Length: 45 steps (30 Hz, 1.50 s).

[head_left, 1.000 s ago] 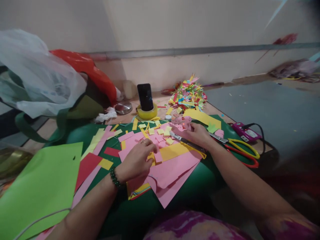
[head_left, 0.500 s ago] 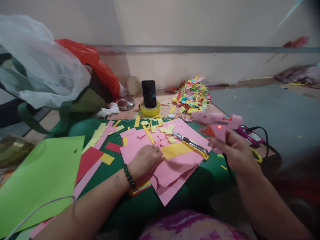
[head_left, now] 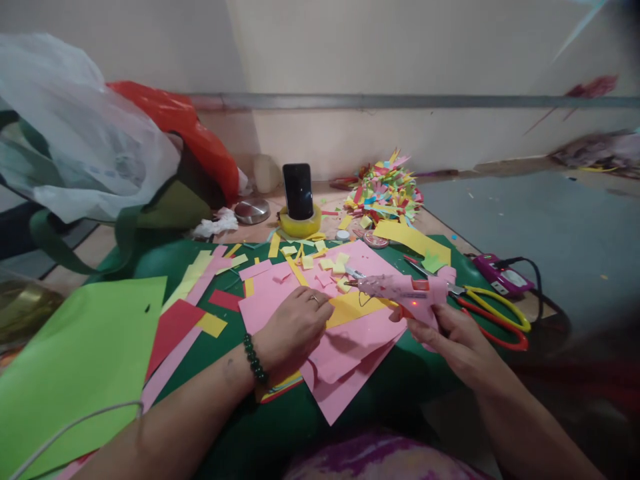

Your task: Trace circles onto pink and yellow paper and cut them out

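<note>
R hand [head_left: 457, 337] gripped glue gun [head_left: 403, 290] over R pt. of pink paper [head_left: 367, 340]. L hand [head_left: 295, 327] was on paper's L; grip unclear.

"What's worn on the left hand [head_left: 299, 325]?"
"A thin metal ring [head_left: 314, 299], plus a dark-green, round-beaded bracelet [head_left: 255, 359] at the wrist [head_left: 241, 365]."
"Anything else?"
"A purple fabric garment [head_left: 373, 457] with pale, blotchy patches."

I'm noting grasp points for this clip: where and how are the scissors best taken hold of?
Probably by the yellow and red handles, coming from the right of the picture: the loops spread open on that side, while the blades point up and left, partly hidden behind the glue gun in the right hand.
</note>
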Motion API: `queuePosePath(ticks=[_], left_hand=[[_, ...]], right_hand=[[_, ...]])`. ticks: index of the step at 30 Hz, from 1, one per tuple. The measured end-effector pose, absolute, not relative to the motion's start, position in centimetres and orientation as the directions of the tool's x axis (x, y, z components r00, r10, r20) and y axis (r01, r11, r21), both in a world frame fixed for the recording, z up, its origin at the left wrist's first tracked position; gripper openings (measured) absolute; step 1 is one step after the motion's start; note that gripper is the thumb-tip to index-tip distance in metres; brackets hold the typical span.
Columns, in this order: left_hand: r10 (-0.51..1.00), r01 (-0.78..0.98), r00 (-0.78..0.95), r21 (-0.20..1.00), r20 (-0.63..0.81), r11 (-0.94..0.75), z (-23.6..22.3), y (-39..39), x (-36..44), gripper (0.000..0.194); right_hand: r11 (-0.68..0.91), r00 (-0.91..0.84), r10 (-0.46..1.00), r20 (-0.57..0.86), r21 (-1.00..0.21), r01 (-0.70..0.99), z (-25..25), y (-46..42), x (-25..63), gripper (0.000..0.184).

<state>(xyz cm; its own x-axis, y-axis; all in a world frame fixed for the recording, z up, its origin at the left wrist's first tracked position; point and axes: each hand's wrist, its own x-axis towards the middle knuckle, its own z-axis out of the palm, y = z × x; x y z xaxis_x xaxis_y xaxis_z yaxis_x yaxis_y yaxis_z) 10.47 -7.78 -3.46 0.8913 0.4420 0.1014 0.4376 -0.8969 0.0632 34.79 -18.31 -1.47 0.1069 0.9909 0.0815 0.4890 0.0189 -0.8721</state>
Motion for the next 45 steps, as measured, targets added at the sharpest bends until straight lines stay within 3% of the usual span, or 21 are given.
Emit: queuePosePath(ticks=[5, 11, 22, 27, 33, 45], left_hand=[[0.488, 0.487, 0.873, -0.032, -0.012, -0.873, -2.9, -9.2, 11.1, 0.014], [0.551, 0.551, 0.834, 0.094, -0.025, -0.829, -3.2, -9.0, 10.2, 0.023], [0.584, 0.605, 0.795, 0.143, -0.167, -0.783, -2.4, -8.8, 10.3, 0.026], [0.577, 0.593, 0.804, 0.137, -0.140, -0.793, -2.7, -8.9, 10.2, 0.025], [0.571, 0.578, 0.816, 0.159, -0.097, -0.800, -3.0, -9.0, 9.9, 0.025], [0.563, 0.564, 0.824, 0.182, -0.062, -0.806, -3.2, -9.0, 9.9, 0.026]], right_hand=[[0.028, 0.099, 0.990, 0.103, -0.820, 0.571, -1.4, -18.4, 34.7, 0.046], [0.066, 0.050, 0.991, 0.120, -0.796, 0.601, -1.5, -18.3, 34.5, 0.041], [0.214, -0.177, 0.977, 0.121, -0.603, 0.769, -2.5, -17.5, 33.9, 0.024], [0.221, -0.193, 0.975, 0.110, -0.555, 0.802, -2.7, -17.0, 33.6, 0.022], [0.291, -0.317, 0.946, 0.062, -0.591, 0.752, -1.5, -17.2, 33.8, 0.023], [0.256, -0.274, 0.960, 0.057, -0.572, 0.780, -1.2, -16.8, 33.9, 0.019]])
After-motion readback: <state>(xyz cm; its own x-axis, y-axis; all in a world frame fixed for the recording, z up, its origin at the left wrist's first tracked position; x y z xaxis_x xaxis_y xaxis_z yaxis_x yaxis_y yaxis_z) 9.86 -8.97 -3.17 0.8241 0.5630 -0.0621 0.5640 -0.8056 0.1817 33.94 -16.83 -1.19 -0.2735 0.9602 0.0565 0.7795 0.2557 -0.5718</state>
